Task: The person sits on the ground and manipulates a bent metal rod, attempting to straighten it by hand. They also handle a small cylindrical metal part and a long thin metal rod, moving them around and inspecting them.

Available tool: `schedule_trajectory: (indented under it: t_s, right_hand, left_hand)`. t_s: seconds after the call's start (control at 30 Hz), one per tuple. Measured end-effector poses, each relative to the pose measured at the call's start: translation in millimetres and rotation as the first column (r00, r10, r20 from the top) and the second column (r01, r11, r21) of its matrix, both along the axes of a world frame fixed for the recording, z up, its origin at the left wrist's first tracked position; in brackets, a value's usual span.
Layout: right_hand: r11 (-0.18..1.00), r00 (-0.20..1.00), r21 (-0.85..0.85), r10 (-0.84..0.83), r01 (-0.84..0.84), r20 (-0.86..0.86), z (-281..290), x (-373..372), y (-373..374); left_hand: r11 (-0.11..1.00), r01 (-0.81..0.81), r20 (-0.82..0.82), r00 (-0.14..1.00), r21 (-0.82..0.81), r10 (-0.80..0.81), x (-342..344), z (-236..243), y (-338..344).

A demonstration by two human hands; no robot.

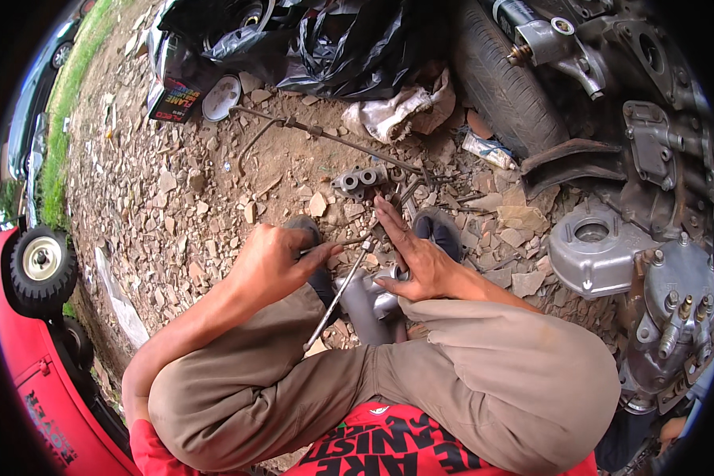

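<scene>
My left hand [271, 258] is closed, its thumb and forefinger at the end of a thin dark bar. This bar reaches toward the head of a slim silver rod-shaped wrench [335, 300], which slants down between my knees. With fingers stretched out together, my right hand [422, 262] leans over a silver cast-metal part [383, 303] between my feet. Its thumb rests at that part's upper edge. My hand and the wrench partly hide the part. Just beyond my fingertips, a small metal block with two round holes [360, 181] lies on the ground.
A long bent metal rod [325, 136] lies ahead on stony ground. Beyond it are black plastic bags [349, 47], a box [170, 79] and a tyre [504, 79]. Engine castings [599, 246] crowd the right. A red vehicle [51, 381] stands at left.
</scene>
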State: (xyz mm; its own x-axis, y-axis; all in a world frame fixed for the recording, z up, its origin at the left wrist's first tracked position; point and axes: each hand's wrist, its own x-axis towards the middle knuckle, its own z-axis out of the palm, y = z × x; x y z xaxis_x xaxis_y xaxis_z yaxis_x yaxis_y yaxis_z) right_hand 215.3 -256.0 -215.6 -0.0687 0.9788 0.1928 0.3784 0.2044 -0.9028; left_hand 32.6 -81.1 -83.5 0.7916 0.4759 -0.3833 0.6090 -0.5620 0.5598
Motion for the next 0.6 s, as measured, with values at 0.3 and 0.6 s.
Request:
schedule_trajectory:
  t_s: [0.3,0.6]
  right_hand:
    - [0.995,0.999,-0.100,-0.035,0.031,-0.041,-4,6,2]
    - [0.918,0.911,0.084,-0.396,0.388,0.116,-46,27,33]
  left_hand:
    - [0.997,-0.071,-0.081,0.994,-0.042,0.067,5,5,3]
    - [0.981,-0.174,-0.056,0.984,-0.081,0.170,14,9,5]
